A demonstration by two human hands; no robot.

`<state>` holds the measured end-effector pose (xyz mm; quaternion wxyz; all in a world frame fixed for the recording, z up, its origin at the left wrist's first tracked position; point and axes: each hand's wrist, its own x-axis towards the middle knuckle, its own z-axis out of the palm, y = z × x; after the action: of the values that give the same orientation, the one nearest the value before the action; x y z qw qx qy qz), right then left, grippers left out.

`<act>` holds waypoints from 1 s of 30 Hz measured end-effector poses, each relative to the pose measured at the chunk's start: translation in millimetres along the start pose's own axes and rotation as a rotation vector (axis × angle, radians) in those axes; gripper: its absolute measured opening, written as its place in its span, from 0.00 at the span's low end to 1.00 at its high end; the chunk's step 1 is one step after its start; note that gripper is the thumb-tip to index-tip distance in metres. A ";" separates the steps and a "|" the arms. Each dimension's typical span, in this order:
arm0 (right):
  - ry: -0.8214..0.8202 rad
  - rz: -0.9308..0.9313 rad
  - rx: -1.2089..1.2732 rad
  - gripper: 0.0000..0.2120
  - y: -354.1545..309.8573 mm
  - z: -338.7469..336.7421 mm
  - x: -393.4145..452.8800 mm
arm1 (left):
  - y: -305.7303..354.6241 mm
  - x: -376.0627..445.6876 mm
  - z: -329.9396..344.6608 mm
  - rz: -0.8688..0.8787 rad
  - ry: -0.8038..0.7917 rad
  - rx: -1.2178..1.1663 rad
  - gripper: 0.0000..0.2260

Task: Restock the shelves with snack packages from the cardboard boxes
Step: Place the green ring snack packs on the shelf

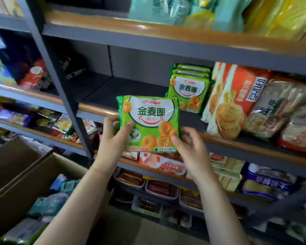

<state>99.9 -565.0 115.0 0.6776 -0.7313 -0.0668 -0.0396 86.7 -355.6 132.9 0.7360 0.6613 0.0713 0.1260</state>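
At the lower left of the frame an open cardboard box (pixel 16 197) stands with its flaps raised, and inside it lie blurred teal and green packets (pixel 48 206) whose labels cannot be read. Two bare forearms rise from the bottom edge toward the centre. The left hand (pixel 111 137) grips the lower left corner of a green ring-biscuit package (pixel 148 123), thumb across the printed front and fingers curled behind its edge. The right hand (pixel 189 147) holds the lower right corner, its thumb tip pressed on the front near the pictured golden rings, the other fingers loosely bent beside and behind the pack. The package is upright, face to the camera, held in front of the wooden lip of the middle shelf (pixel 99 107) at the frame's centre, not resting on it.

Behind the package, the left part of that shelf board is dark and bare. Further back and to the right, a row of matching green packs (pixel 189 91) stands on the same shelf, one behind another. Just beside them, to the right, lean orange-and-white biscuit bags (pixel 237 96), then pale, clear-fronted cracker bags (pixel 286 110) at the right edge. Below the hands, lower shelves carry red-and-white packs (pixel 166 165), trays of dark sausages (pixel 159 188) and a blue bag (pixel 267 183). Along the top of the frame, the upper shelf (pixel 113 23) holds teal and yellow bags (pixel 210 11). At far left, a neighbouring rack (pixel 25 96) shows mixed snacks, blurred.
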 end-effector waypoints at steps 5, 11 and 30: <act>0.262 -0.140 -0.381 0.06 -7.7 -37.9 23.1 | 7.5 38.8 46.3 0.211 -0.127 0.209 0.13; 0.381 -0.121 -0.439 0.19 -19.2 -46.7 60.1 | 12.8 100.4 73.1 0.271 -0.185 0.348 0.19; 0.314 0.099 -0.307 0.35 -15.8 -30.6 85.6 | -13.9 168.3 100.1 0.125 -0.231 0.605 0.26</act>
<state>183.1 -590.6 145.7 0.5616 -0.8131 0.0823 -0.1295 276.3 -405.4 141.0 0.5003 0.8629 -0.0193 0.0682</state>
